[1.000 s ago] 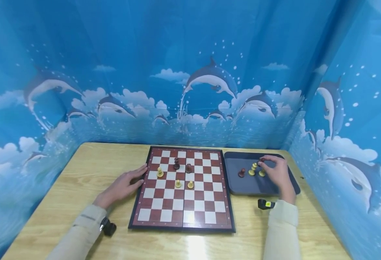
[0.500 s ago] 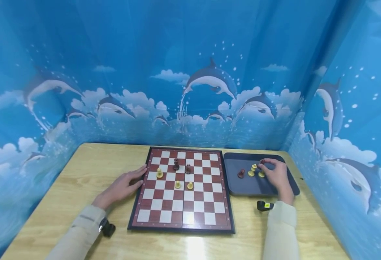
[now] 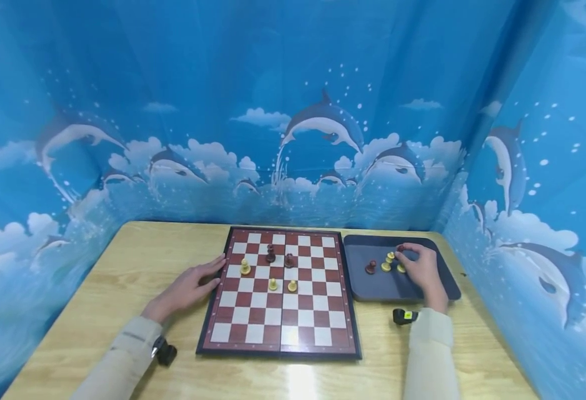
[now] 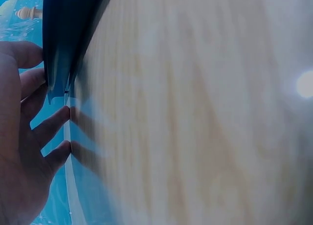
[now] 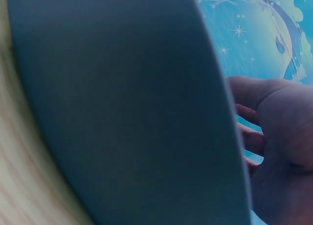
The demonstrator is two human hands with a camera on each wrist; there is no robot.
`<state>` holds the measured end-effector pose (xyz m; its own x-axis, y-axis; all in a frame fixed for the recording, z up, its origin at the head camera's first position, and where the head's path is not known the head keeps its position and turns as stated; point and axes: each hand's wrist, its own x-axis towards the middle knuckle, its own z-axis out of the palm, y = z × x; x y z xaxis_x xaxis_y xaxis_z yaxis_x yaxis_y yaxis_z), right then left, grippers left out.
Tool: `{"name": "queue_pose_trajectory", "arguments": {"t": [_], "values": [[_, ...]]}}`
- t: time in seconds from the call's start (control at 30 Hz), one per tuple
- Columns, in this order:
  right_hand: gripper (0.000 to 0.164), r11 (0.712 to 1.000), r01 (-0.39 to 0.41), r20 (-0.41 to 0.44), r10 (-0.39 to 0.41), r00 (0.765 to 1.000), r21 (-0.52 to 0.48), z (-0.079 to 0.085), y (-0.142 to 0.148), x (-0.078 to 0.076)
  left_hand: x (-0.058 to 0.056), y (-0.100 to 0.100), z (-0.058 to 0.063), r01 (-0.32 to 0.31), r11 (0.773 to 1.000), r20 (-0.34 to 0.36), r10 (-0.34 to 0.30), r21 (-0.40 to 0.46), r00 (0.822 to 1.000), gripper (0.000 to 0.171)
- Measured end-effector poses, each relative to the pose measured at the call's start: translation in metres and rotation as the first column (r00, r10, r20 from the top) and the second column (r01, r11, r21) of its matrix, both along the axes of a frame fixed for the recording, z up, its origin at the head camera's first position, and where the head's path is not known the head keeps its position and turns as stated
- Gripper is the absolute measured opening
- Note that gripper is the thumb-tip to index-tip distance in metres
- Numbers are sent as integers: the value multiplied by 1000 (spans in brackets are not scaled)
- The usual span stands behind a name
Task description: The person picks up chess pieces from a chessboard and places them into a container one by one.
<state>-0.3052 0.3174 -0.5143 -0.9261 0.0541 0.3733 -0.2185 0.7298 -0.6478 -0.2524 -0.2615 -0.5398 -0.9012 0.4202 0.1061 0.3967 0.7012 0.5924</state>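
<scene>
In the head view my right hand (image 3: 422, 272) is over the grey tray (image 3: 372, 291), thumb and fingertips pinching a dark red chess piece (image 3: 400, 248) whose lower part the fingers hide. Just below it stands a cream chess piece (image 3: 401, 268), partly covered by the hand. A taller cream chess piece (image 3: 387, 261) and a dark red chess piece (image 3: 370, 267) stand to the left in the tray. My left hand (image 3: 185, 289) lies at the left edge of the chessboard (image 3: 256, 315), fingers loosely extended and touching its frame. The tray wall hides the right fingertips in the right wrist view.
On the board stand two cream pawns (image 3: 273, 284), a cream chess piece (image 3: 245, 266) near the left, a tall dark chess piece (image 3: 270, 253) and a dark red one (image 3: 289, 260). A blue dolphin curtain (image 3: 293, 111) closes off the wooden table (image 3: 148, 244) behind and at the sides.
My right hand has shifted slightly left and down in the tray with the dark red chess piece between its fingers. The left hand stays at the board's edge.
</scene>
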Motion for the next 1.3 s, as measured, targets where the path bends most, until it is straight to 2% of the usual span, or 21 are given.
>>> {"name": "queue_pose_trajectory", "arguments": {"t": [0.4, 0.6, 0.8, 0.93, 1.1, 1.3], "values": [[18, 1000, 18, 35, -18, 999, -5, -4, 0, -3, 0, -1, 0, -7, 1000, 1, 7, -3, 1000, 56], [26, 1000, 29, 82, -28, 996, -10, -6, 1, -2, 1, -2, 0, -5, 1000, -6, 4, -18, 1000, 56], [30, 999, 28, 90, -27, 996, -17, 6, 1, 3, 1, 0, 0, -9, 1000, 4, 9, -14, 1000, 56], [28, 1000, 18, 61, -17, 998, -18, 13, -2, 6, 2, 1, 0, -6, 1000, -1, 6, -12, 1000, 56], [27, 999, -34, 1, 34, 999, -23, 21, -11, 7, 2, 0, -1, -8, 1000, 1, 8, -17, 1000, 56], [28, 994, -108, -12, 108, 994, 18, 34, -28, 4, 1, 1, -2, -7, 1000, -6, 7, -11, 1000, 56]]}}
